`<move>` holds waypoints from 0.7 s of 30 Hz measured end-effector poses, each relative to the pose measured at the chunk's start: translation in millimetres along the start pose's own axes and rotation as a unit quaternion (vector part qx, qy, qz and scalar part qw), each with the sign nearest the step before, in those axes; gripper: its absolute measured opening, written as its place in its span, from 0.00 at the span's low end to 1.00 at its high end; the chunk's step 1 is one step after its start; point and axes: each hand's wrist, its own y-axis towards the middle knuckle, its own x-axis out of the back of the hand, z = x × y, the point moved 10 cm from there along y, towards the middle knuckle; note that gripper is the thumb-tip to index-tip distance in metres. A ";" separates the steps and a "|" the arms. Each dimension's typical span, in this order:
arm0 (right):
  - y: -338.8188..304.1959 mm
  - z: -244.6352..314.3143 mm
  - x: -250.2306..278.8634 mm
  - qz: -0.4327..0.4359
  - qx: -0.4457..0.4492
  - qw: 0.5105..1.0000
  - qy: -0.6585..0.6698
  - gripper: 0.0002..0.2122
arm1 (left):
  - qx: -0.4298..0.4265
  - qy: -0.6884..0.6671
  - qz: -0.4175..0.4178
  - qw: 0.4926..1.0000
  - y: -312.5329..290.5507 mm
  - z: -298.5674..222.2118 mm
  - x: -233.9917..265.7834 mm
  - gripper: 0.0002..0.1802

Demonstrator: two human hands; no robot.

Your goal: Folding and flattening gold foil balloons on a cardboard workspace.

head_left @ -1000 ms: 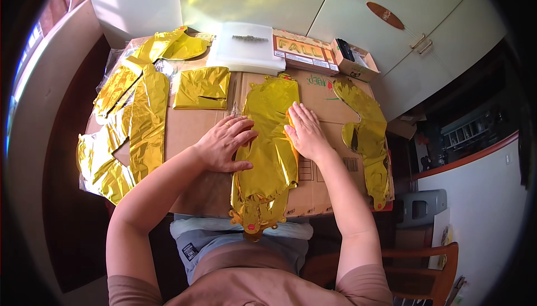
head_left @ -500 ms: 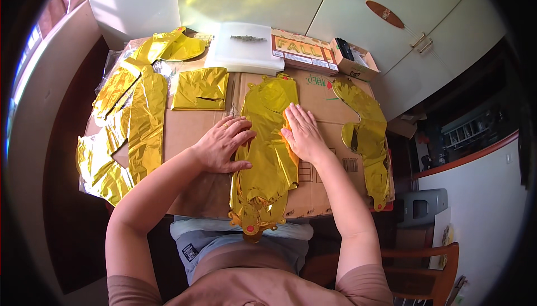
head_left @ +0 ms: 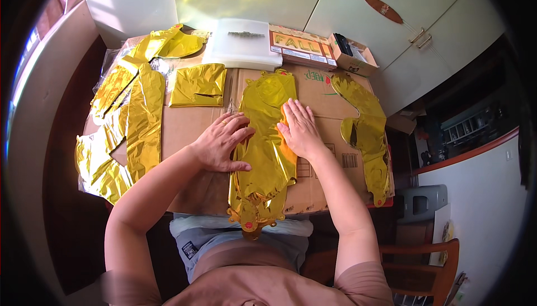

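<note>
A long gold foil balloon [head_left: 266, 155], flat and partly folded, lies in front of me on the cardboard. Its lower end, with small tabs and red dots, hangs over the near edge. My left hand [head_left: 222, 141] rests along its left side, fingers apart and fingertips on the foil. On the right edge my right hand [head_left: 302, 130] presses flat, fingers stretched out, with an orange-looking fold of foil beside the thumb. Neither hand grasps anything.
Gold foil pieces [head_left: 144, 121] spread at left, with a folded gold square [head_left: 197, 86] beside them. A curved gold balloon [head_left: 366, 132] lies at right. Behind stand a whitish plastic case [head_left: 238, 48], a printed box [head_left: 302, 47] and an open carton [head_left: 355, 60]. Everything sits on cardboard [head_left: 196, 194].
The view has shifted slightly. Both hands stay in nearly the same places on the foil balloon, and the other things have not moved.
</note>
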 end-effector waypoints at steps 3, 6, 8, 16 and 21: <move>0.2 1.1 -0.5 -0.001 -0.008 1.000 0.002 0.31 | -0.002 0.001 -0.003 1.000 -0.9 -1.3 3.2 0.44; 1.5 3.1 -0.5 0.001 -0.010 1.000 0.001 0.31 | 0.005 -0.011 -0.006 1.000 -3.6 4.6 -1.4 0.43; 0.8 1.1 1.3 -0.003 -0.007 1.000 0.003 0.30 | 0.004 -0.026 -0.004 1.000 -1.5 8.6 -4.1 0.41; -0.9 2.7 -1.0 -0.010 -0.016 1.000 0.017 0.29 | 0.014 -0.012 0.001 1.000 -3.6 2.6 0.3 0.50; -0.3 2.4 -1.1 -0.006 -0.016 1.000 0.009 0.30 | 0.023 -0.029 0.013 0.999 -2.5 5.1 -1.2 0.50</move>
